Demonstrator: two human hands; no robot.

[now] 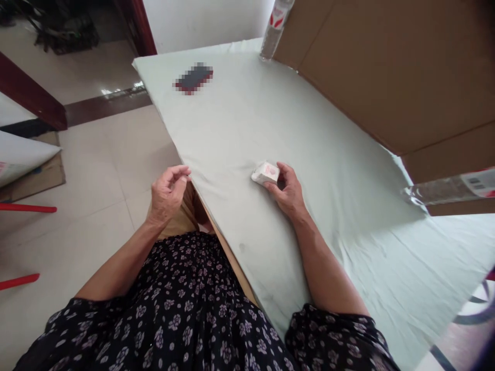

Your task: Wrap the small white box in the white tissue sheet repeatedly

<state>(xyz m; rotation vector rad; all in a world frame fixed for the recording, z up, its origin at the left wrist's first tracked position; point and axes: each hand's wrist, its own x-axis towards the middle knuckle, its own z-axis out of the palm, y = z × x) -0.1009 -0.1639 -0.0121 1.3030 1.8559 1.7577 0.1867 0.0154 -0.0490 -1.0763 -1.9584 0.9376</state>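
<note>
A small white packet [266,172] with pink print and crumpled ends rests on the pale green cloth near the middle of the table. My right hand [286,189] grips its right end between thumb and fingers, with the forearm lying along the cloth. My left hand [168,191] hovers at the table's left edge, over my lap. Its fingers are curled in and the thumb is close to the fingertips; I see nothing between them. A gap of bare cloth separates this hand from the packet.
A phone-like dark object [194,77], blurred by pixels, lies at the far left corner of the table [240,113]. Along the right stands a large cardboard panel [379,67], with a clear bottle [274,31] at its far end and another bottle [448,188] nearer. Red legs [29,207] show on the floor.
</note>
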